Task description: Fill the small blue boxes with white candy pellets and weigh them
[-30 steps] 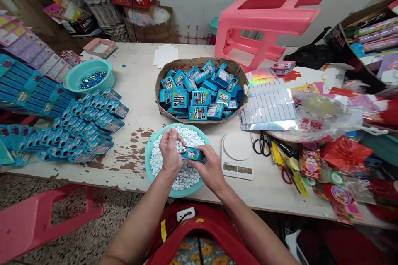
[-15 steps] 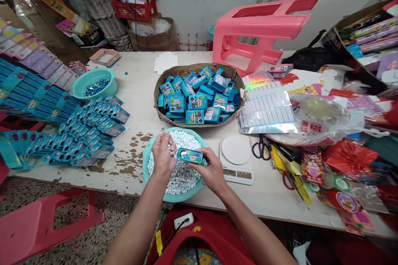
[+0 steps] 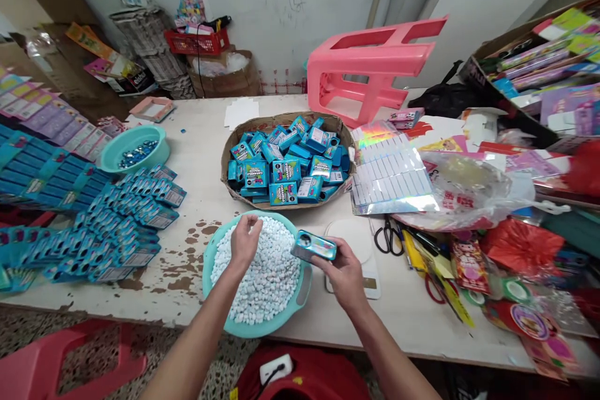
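My left hand (image 3: 245,241) hovers over a turquoise basin (image 3: 212,247) heaped with small white candies (image 3: 269,275). Its fingers are curled in, and whatever they may hold is hidden. In my right hand (image 3: 345,272), between thumb and fingers, is a small blue candy box (image 3: 315,246), tilted, with a dark round hole toward its left end. The box is above the basin's right rim. Just beyond that hand lies a white kitchen scale (image 3: 372,284), partly covered by it.
Behind the basin, a cardboard tray (image 3: 225,190) holds many blue candy boxes (image 3: 284,170). More blue boxes (image 3: 154,209) stand in rows at left, near a small turquoise bowl (image 3: 162,149). Black scissors (image 3: 389,236), sticker sheets (image 3: 394,178) and a pink stool (image 3: 370,50) are to the right.
My right hand has carried the candy box rightward, away from my left hand, and turned it. White candies showed at its opening before; now the hole looks dark. The view has tilted slightly.
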Available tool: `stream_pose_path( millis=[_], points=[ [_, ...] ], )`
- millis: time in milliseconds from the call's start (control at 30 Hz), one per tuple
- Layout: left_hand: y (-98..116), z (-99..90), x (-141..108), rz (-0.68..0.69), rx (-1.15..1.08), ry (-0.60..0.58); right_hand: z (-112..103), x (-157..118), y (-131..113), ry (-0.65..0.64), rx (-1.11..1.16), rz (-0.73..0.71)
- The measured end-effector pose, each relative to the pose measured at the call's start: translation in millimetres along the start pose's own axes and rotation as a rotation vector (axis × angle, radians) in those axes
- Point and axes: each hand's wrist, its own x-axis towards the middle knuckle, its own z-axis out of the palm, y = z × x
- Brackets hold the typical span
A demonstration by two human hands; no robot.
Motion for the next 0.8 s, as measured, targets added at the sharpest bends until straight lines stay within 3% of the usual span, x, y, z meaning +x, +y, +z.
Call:
stream_pose_path(
  millis=[133, 233, 333, 467, 567, 667, 800],
  points=[
    [24, 32.3, 65, 0.213, 0.330, -0.122, -48, 23, 34, 0.225, -0.031, 0.012],
    [30, 60.9, 97, 0.182, 0.483, -0.234, -79, 39, 61, 0.343, -0.094, 0.005],
    [27, 76.1, 108, 0.101, 0.541, -0.251, -96, 46, 81, 0.394, -0.139, -0.002],
    [23, 74.3, 111, 0.033, 0.579, -0.236, -99, 38, 87, 0.401, -0.211, -0.019],
    [24, 68.1, 114, 0.045, 0.533, -0.272, -96, 23, 67, 0.434, -0.502, -0.161],
    [25, 61.4, 112, 0.106, 0.438, -0.269, -87, 20, 16, 0.395, -0.859, -0.334],
    [25, 49.5, 102, 0.115, 0.284, -0.201, -62, 36, -87, -0.028, -1.080, -0.378]
  ],
)
